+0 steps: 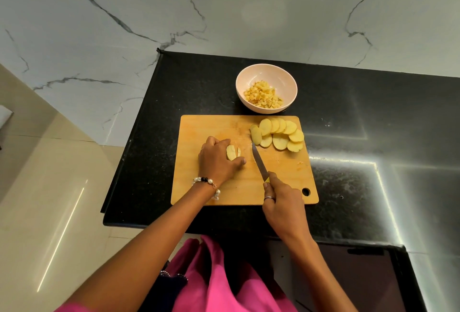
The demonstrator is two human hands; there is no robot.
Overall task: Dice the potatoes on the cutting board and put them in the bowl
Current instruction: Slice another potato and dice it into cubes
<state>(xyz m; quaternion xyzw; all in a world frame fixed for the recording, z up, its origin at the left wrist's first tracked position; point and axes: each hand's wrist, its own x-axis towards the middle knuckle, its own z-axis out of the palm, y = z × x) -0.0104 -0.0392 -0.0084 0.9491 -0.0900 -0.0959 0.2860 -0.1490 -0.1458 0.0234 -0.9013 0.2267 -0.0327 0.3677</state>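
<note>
Two hands work over a wooden cutting board (214,194) that lies flat on a black worktop (348,117). Left hand (219,159): the grip is closed around a small stack of potato slices (231,152), fingers curled over the far side and thumb on the near side, pressing the stack down on the left half of the board. Right hand (282,202): the grip is closed around the handle of a knife (260,163); a ring sits on one finger. The knife blade points away from the person, angled slightly left, with its tip near the centre of the board, just right of the held stack and apart from it. Whether the edge touches the board cannot be told.

Round potato slices in a fanned pile (280,135) lie overlapping on the far right part of the board, close to the knife tip. A pale bowl (268,72) stands on the worktop just beyond the far edge of the board and holds diced potato (263,93). A beaded bracelet (207,183) circles the left wrist. Pink clothing (219,279) shows at the bottom edge.
</note>
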